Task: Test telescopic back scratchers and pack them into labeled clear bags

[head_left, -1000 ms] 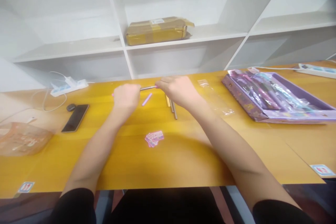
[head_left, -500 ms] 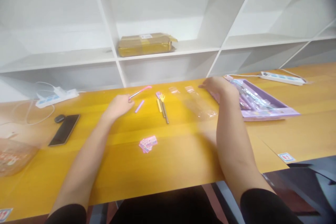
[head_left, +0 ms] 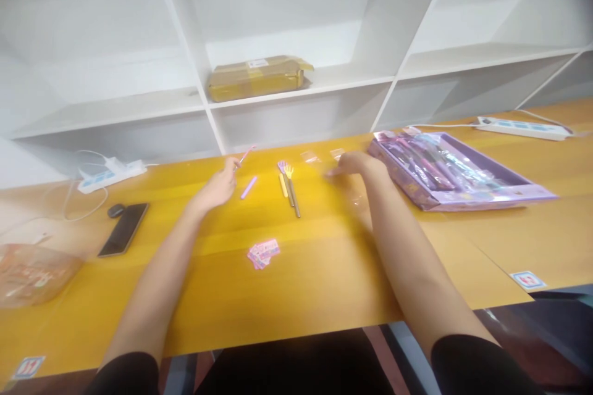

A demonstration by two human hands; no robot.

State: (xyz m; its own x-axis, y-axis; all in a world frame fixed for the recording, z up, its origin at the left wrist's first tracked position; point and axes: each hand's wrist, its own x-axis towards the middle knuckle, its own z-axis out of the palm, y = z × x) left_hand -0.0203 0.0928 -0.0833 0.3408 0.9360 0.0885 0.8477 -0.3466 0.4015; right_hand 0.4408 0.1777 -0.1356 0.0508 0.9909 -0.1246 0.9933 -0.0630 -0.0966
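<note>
The bench (head_left: pixel 333 284) is stretching across the frame, its front edge running along the lower part and its back edge meeting the white shelves (head_left: pixel 296 120). Yellow-brown wood is lying bare between the fanned pink cards (head_left: pixel 264 253) at lower centre and that front edge. The purple tray (head_left: pixel 519 195), loaded with wrapped items (head_left: pixel 430 163), is bounding the right hand's outer side, while the phone (head_left: pixel 124 229) is sitting well apart from the left hand at the left of the frame.

The left hand (head_left: pixel 215 189) is grasping a thin stick (head_left: pixel 246 156) left of centre, its free end poking out past the fingers toward the upper right. The right hand (head_left: pixel 356 165) is hovering around clear wrappers (head_left: pixel 310 157) right of centre; its fingers are blurring, so I cannot tell whether they are holding anything.

The stick is looking slim, straight and pinkish. Just beside it, a short lilac strip (head_left: pixel 249 187) is lying slanted; two metal-handled forks, one purple-headed (head_left: pixel 282 166), one yellow-headed (head_left: pixel 290 171), are resting at centre.
</note>
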